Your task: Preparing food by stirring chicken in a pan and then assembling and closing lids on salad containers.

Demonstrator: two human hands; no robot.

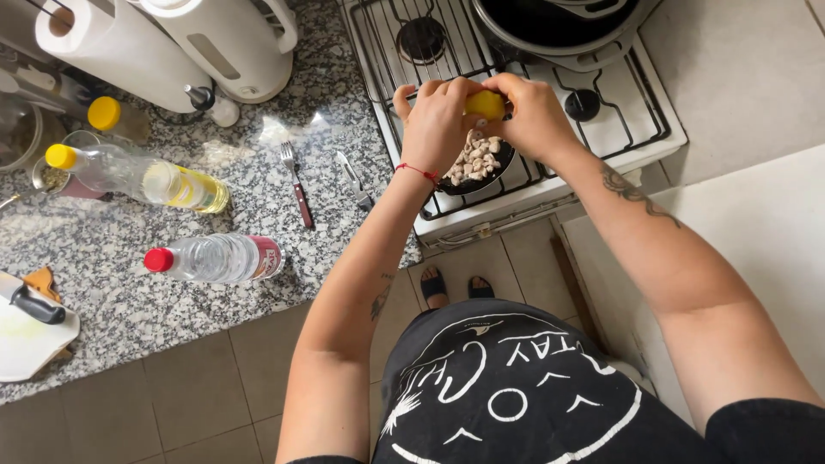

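Both hands meet over the near right burner of the white gas stove (619,129). The left hand (438,120) and the right hand (533,116) are closed together on a small yellow rounded fruit piece (485,105), fingers curled over it from either side; only its top surface shows between them. A thin red cord bracelet (418,171) sits on the left wrist.

Directly beneath the fruit piece stands a small dark round pan (491,172) holding pale chopped pieces (475,159), seemingly sliced mushrooms. The pan rests on the black wire grate of the stove. At the far edge a large dark pot (550,26) occupies a far burner.

Left of the stove lies the speckled grey granite bench (103,258). On it, just beside the stove, lie a short knife (353,179) and a fork with a dark red handle (296,185). Further left, a clear plastic bottle with a yellow cap and yellow label (142,176) lies on its side. Nearer, a clear plastic bottle with a red cap and a red-and-white label band (215,258) also lies on its side. At the far left stand a white paper towel roll (116,43) and a white plastic kettle (232,39). At the near left edge, a white cutting board (26,344) carries a black-handled knife (30,301).
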